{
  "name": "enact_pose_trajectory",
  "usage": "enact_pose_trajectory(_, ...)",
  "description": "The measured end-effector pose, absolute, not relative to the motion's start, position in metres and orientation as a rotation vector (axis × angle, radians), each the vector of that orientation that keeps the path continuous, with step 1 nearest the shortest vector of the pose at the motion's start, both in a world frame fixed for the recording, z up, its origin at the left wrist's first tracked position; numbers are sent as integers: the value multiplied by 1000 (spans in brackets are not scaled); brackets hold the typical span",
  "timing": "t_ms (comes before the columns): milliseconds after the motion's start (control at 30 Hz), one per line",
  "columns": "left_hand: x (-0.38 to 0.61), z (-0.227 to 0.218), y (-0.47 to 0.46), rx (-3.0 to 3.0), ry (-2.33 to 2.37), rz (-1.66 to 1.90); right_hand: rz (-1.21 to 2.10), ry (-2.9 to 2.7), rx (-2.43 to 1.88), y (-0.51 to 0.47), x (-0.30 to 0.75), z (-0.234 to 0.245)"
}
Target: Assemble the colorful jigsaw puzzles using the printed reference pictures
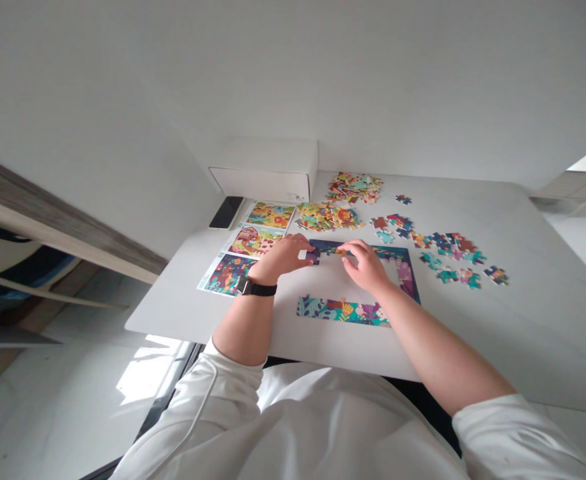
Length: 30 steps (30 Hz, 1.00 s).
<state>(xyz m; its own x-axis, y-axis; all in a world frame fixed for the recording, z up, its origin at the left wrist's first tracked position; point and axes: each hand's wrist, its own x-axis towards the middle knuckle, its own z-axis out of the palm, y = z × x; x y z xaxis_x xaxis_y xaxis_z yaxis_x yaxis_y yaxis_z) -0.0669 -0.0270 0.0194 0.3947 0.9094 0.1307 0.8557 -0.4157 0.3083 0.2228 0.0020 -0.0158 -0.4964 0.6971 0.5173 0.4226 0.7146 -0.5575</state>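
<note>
A partly joined jigsaw puzzle frame (pixel 390 252) lies on the table, with a dark blue top edge and a purple right side. Its bottom strip (pixel 343 311), teal with leaves and flowers, lies nearer me, apart from the top edge at the left. My left hand (pixel 285 257), wearing a black watch (pixel 255 287), has thumb and finger closed on the dark blue corner piece (pixel 314 255). Along the top edge my right hand (pixel 367 267) has its fingers curled at a small jigsaw piece (pixel 341 252), partly hidden by the fingertips.
Loose puzzle pieces lie in piles: yellow ones (pixel 327 217), red and cream ones (pixel 353 187), and blue and teal ones (pixel 453 253) at right. Left of the puzzle is a picture sheet (pixel 230 267). A phone (pixel 227 212) and white box (pixel 263 177) stand behind, near the wall.
</note>
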Motion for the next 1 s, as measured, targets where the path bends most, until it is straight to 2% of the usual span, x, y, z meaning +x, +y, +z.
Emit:
enact_pose_trajectory(600,-60,14,-22,2418,1599,465,302,-2322,-1233,0,224,-23)
enact_pose_trajectory(833,-42,20,-20,2360,1594,759,333,-2372,-1288,-5,221,-12)
enact_pose_trajectory(1000,-29,24,-25,2279,1565,805,467,-2287,-1260,-1,220,2)
